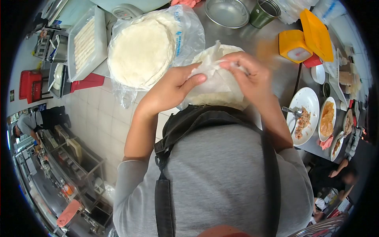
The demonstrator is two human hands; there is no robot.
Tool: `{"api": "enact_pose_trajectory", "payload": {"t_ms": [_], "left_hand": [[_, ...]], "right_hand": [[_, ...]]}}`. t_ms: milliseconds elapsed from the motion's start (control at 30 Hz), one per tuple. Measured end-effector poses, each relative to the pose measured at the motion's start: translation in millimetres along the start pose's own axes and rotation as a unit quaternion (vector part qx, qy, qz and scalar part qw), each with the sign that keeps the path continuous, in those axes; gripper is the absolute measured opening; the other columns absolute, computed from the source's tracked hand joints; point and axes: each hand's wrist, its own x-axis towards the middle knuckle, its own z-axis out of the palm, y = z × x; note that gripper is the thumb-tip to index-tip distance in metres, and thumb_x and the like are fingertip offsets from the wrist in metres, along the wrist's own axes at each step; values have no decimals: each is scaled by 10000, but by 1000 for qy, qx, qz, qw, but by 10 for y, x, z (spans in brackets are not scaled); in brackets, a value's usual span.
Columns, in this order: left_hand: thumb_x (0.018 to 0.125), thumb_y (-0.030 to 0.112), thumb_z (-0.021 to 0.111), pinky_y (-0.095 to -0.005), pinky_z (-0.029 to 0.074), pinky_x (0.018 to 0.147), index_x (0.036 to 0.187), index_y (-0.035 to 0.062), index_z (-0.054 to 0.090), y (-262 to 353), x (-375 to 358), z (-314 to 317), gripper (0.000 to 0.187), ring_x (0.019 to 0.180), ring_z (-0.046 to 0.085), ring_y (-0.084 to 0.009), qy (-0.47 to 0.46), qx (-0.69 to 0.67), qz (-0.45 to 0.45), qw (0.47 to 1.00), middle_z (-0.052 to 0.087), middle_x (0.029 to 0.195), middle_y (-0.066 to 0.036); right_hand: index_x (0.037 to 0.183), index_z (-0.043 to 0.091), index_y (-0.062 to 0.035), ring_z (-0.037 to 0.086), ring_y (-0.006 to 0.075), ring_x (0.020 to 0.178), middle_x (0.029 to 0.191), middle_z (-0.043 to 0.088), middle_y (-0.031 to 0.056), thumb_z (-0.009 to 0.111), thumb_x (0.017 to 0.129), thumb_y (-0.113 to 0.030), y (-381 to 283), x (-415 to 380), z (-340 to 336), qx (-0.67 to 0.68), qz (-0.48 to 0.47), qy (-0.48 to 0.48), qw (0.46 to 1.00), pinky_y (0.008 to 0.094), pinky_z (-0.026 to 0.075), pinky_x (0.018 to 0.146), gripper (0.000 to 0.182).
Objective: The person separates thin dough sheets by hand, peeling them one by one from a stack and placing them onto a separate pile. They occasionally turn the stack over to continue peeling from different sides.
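White, thin wrapper (217,82) in head view, pinched by both hands, left (177,86) and right (253,75), over pale dough (217,98) at tabletop (282,77) edge. Dough stack (140,51) lies left; yellow scale (292,44), far right.

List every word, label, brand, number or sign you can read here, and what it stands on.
None can be read with certainty.
Crinkled clear plastic bag, upper centre: blue lettering, too small and blurred to quote.
Boxy yellow plastic scale, upper right: markings on its round white dial, too small.
Clear plastic packaging, top right: blue print, too blurred.
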Motion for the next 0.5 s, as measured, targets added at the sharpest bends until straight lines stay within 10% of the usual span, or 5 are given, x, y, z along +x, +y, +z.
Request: {"api": "enact_pose_trajectory", "payload": {"t_ms": [500], "left_hand": [[909, 275, 604, -259, 470, 830, 1126, -25, 624, -265, -352, -119, 370, 914, 613, -150, 0, -280, -30, 959, 676, 975, -78]], "right_hand": [[922, 669, -16, 534, 31, 733, 808, 638, -22, 697, 840, -166, 65, -66, -129, 136, 223, 204, 943, 178, 431, 674, 173]]}}
